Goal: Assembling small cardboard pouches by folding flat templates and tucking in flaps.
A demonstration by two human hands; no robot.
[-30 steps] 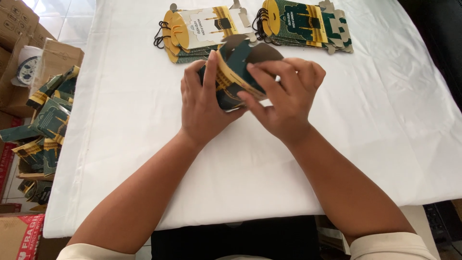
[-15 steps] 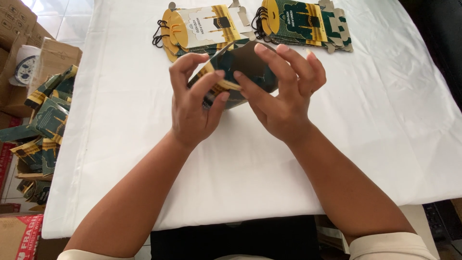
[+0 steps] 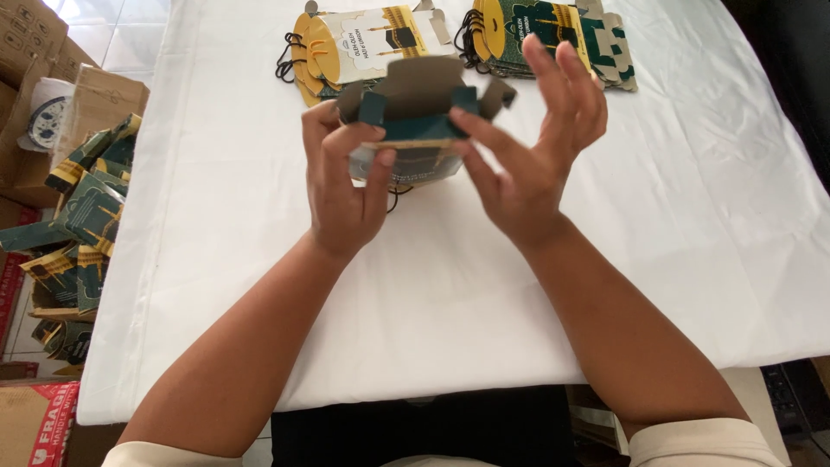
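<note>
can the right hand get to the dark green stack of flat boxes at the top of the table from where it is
Probably yes. The right hand is open, touching the half-folded box only with its thumb, and the green stack lies just beyond its fingertips on the white tablecloth with nothing between.

A white tablecloth [image 3: 259, 285] is seen covering the table. At twelve o'clock, toward the far edge, two stacks of flat, unfolded cartons are lying side by side: a cream and yellow stack [image 3: 350, 43] with black cord loops at its left, and a dark green stack [image 3: 596, 39] just to its right. At nine o'clock, off the table's edge, a heap of green and gold folded boxes [image 3: 82, 216] is being kept. Brown cardboard cartons [image 3: 99, 99] are standing at ten o'clock, and a red printed carton [image 3: 35, 424] is showing at seven o'clock.
</note>
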